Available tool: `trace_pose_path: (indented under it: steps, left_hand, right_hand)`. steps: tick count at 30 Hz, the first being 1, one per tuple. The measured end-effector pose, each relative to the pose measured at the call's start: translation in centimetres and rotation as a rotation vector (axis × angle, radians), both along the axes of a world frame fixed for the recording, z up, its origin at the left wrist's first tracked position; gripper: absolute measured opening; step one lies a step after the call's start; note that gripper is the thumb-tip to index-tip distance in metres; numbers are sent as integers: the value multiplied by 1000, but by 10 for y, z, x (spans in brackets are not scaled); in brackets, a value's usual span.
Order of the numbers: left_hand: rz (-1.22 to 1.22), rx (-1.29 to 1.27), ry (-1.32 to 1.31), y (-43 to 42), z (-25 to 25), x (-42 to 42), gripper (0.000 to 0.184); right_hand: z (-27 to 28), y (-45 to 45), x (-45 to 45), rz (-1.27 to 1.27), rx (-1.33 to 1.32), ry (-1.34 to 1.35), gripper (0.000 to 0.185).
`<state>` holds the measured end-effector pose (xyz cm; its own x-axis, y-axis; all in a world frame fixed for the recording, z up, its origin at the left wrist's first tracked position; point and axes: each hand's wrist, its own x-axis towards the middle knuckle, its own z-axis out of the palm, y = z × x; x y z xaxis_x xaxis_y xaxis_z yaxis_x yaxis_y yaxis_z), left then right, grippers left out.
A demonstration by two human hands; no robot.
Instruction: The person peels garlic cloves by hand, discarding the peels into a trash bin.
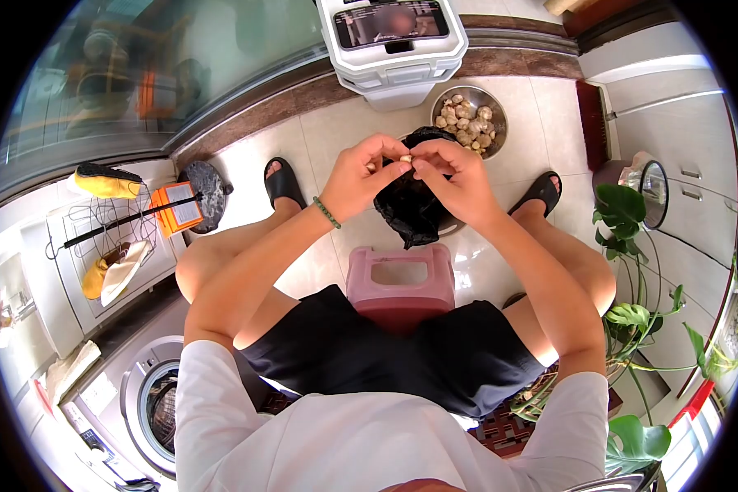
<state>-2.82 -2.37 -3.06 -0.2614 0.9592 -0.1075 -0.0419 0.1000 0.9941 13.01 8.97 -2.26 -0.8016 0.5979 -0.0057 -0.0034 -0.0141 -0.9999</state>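
Note:
Above a black plastic bag (414,215), my two hands meet at the fingertips. My left hand (359,174), with a green bead bracelet at its wrist, pinches a small pale garlic clove (406,158) between thumb and finger. Another pale piece shows in the curled fingers of that hand. My right hand (457,176) has its thumb and forefinger pressed against the same clove from the other side. The bag sits open below them, its inside dark. Just beyond the right hand, a metal bowl (503,123) holds several garlic bulbs and cloves.
A pink stool (400,283) stands between my legs. Ahead, a phone (392,23) lies on a white-grey container (398,75). On the left are a washing machine (148,394) and a wire rack with shoes. Leafy plants (623,213) and cabinets (672,123) line the right.

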Motion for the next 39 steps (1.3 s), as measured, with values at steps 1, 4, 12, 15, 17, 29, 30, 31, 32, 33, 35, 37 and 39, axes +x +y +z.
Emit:
trace_pose_path:
  steps: [1, 4, 12, 15, 17, 29, 30, 31, 32, 33, 35, 37, 39]
  left_hand:
    - [-2, -22, 34, 0, 2, -1, 20]
    - [14, -58, 57, 1, 7, 0, 18]
    - [-2, -107, 50, 0, 9, -1, 16]
    - [-11, -120, 96, 0, 7, 1, 10]
    - [2, -24, 9, 1, 4, 6, 9]
    - [-33, -2, -31, 7, -3, 14, 11]
    - [-36, -17, -40, 8, -1, 15, 10]
    - [-37, -19, -40, 8, 1, 15, 10]
    - [-52, -57, -20, 10, 4, 15, 12]
    - [-66, -95, 0, 10, 6, 15, 14]
    - [-44, -130, 81, 12, 7, 16, 16]
    - [-22, -163, 161, 15, 11, 17, 19]
    - [-7, 125, 564, 18, 16, 17, 21]
  right_hand:
    - [1, 1, 0, -2, -1, 0, 11]
    - [0, 3, 1, 8, 29, -39, 10]
    - [9, 4, 5, -32, 390, -67, 9]
    - [5, 4, 8, -55, 608, -56, 11]
    - [5, 2, 9, -75, 638, -72, 11]
    - [5, 3, 13, -137, 589, -95, 11]
    - [5, 4, 13, -147, 559, -93, 10]
    - [6, 4, 14, -157, 529, -92, 10]
    - [4, 4, 14, -158, 529, -91, 10]
    - [1, 4, 14, -166, 386, -119, 9]
    - [-3, 5, 15, -173, 244, -147, 10]
    - [-6, 8, 16, -166, 32, -247, 10]
    - [-5, 7, 16, -162, 45, -263, 10]
